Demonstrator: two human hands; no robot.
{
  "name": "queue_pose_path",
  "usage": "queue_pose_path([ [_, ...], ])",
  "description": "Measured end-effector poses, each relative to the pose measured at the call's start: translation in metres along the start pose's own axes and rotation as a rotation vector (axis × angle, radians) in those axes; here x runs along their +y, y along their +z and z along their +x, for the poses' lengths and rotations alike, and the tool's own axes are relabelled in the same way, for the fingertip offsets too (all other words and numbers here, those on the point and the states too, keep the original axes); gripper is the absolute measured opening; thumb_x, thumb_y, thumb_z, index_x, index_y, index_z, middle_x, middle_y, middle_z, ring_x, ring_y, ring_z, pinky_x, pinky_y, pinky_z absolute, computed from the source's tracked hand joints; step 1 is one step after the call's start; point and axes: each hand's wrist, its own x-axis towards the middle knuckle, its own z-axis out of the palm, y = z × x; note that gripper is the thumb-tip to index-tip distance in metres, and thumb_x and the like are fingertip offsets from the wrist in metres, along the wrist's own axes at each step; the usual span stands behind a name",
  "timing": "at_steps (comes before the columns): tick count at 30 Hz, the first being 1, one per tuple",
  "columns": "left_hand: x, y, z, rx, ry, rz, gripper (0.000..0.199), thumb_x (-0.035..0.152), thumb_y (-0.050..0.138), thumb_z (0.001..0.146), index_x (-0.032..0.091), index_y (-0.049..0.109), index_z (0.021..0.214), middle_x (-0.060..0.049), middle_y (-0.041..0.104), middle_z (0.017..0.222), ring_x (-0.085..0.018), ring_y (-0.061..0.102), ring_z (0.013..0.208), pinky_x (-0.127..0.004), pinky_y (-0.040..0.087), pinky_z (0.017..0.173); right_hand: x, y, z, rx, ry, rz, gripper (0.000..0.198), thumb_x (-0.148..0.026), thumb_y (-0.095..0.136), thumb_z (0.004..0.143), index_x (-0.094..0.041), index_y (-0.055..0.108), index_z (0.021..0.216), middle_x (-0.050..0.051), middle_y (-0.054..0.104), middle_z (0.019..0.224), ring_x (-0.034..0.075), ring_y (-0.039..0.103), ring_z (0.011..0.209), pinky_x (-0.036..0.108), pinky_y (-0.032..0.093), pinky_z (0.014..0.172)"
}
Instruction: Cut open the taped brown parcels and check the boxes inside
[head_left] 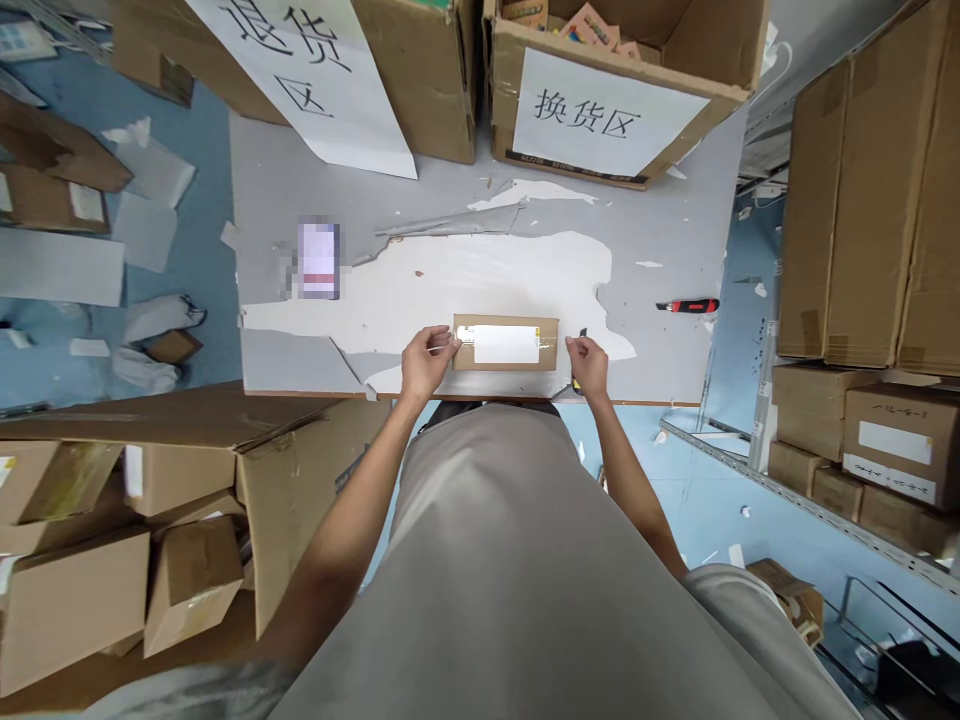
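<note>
A small flat cardboard box [506, 364] with a blank-looking white label and clear tape on top lies near the table's front edge. At its left end is my left hand [427, 362], fingers curled and thumb against the box's edge. A thin pale strip shows by those fingers; I cannot make out what it is. Just off the right end, my right hand [589, 366] is closed around a slim cutter with black and yellow parts [576, 384], mostly hidden by the fingers.
A red-and-black utility knife [688, 306] lies on the right of the worn table [660, 350]; a pixelated phone-like object [318, 260] is at left. Two large labelled cartons stand behind, one a box [502, 110] holding small packets. An open carton [300, 500] of boxes is lower left; cartons [874, 200] line the right.
</note>
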Motion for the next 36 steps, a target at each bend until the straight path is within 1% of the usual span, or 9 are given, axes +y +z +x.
queue_pose_path([
  [3,0.005,-0.005,-0.005,-0.014,0.070,0.010,0.050,0.051,0.085,0.090,0.021,0.076,0.128,-0.014,0.079,0.137,-0.029,0.080,0.119,-0.047,0.068,0.106,0.026,-0.006,0.006,0.088,0.164,-0.195,0.031,-0.047,0.070,0.098,-0.020,0.072,0.115,0.017,0.078,0.131,0.029,0.074,0.116,0.042,0.056,0.108],
  [7,0.014,-0.011,-0.016,-0.076,0.196,0.063,0.046,0.054,0.082,0.095,0.025,0.079,0.130,-0.012,0.074,0.142,-0.030,0.075,0.130,-0.047,0.068,0.108,0.052,-0.001,0.005,0.054,0.347,-0.309,0.054,-0.044,0.082,0.086,-0.019,0.065,0.131,0.020,0.072,0.141,0.032,0.070,0.120,0.041,0.056,0.103],
  [15,0.008,-0.015,-0.012,-0.163,0.245,0.095,0.052,0.053,0.084,0.094,0.029,0.078,0.140,-0.013,0.066,0.153,-0.033,0.068,0.143,-0.049,0.067,0.110,0.049,0.006,0.004,0.023,0.278,-0.270,0.054,-0.035,0.073,0.082,-0.021,0.063,0.133,0.011,0.077,0.121,0.028,0.072,0.109,0.039,0.057,0.100],
  [20,0.001,-0.012,-0.007,-0.253,0.225,0.059,0.055,0.047,0.086,0.089,0.029,0.079,0.141,-0.012,0.064,0.155,-0.032,0.069,0.139,-0.049,0.065,0.113,0.019,-0.012,0.000,0.027,0.111,-0.045,0.047,-0.040,0.065,0.082,-0.023,0.063,0.126,0.005,0.075,0.107,0.024,0.071,0.096,0.038,0.060,0.095],
  [24,-0.001,-0.009,-0.008,-0.272,0.223,0.032,0.051,0.044,0.083,0.091,0.030,0.079,0.140,-0.011,0.064,0.155,-0.030,0.070,0.136,-0.048,0.064,0.114,-0.020,-0.028,-0.010,-0.010,0.000,0.068,0.030,-0.052,0.051,0.098,-0.027,0.060,0.113,0.002,0.072,0.100,0.020,0.071,0.085,0.035,0.061,0.086],
  [29,-0.008,-0.009,-0.001,-0.290,0.225,0.008,0.048,0.041,0.082,0.092,0.030,0.080,0.139,-0.010,0.068,0.147,-0.027,0.073,0.123,-0.045,0.065,0.108,-0.083,-0.040,-0.027,-0.178,-0.101,-0.087,0.055,-0.074,0.042,0.111,-0.028,0.064,0.131,0.001,0.075,0.098,0.019,0.073,0.074,0.032,0.060,0.080],
  [32,-0.015,-0.008,0.005,-0.315,0.227,0.002,0.049,0.034,0.085,0.088,0.030,0.080,0.137,-0.009,0.069,0.144,-0.027,0.073,0.120,-0.043,0.066,0.103,-0.120,-0.034,-0.035,-0.303,-0.263,-0.245,0.061,-0.072,0.040,0.117,-0.026,0.067,0.145,0.007,0.082,0.115,0.026,0.079,0.098,0.036,0.061,0.093],
  [34,-0.019,-0.008,0.009,-0.340,0.231,-0.002,0.050,0.032,0.086,0.087,0.030,0.080,0.136,-0.010,0.069,0.144,-0.029,0.073,0.121,-0.043,0.067,0.100,-0.142,-0.024,-0.037,-0.394,-0.398,-0.369,0.057,-0.063,0.039,0.120,-0.025,0.069,0.151,0.011,0.081,0.138,0.030,0.076,0.125,0.039,0.059,0.106],
  [36,-0.022,-0.007,0.011,-0.362,0.229,-0.011,0.051,0.033,0.086,0.087,0.030,0.080,0.137,-0.010,0.068,0.143,-0.030,0.072,0.123,-0.043,0.067,0.099,-0.161,-0.011,-0.039,-0.489,-0.485,-0.541,0.053,-0.054,0.040,0.123,-0.025,0.069,0.156,0.011,0.076,0.152,0.031,0.072,0.137,0.040,0.058,0.110],
])
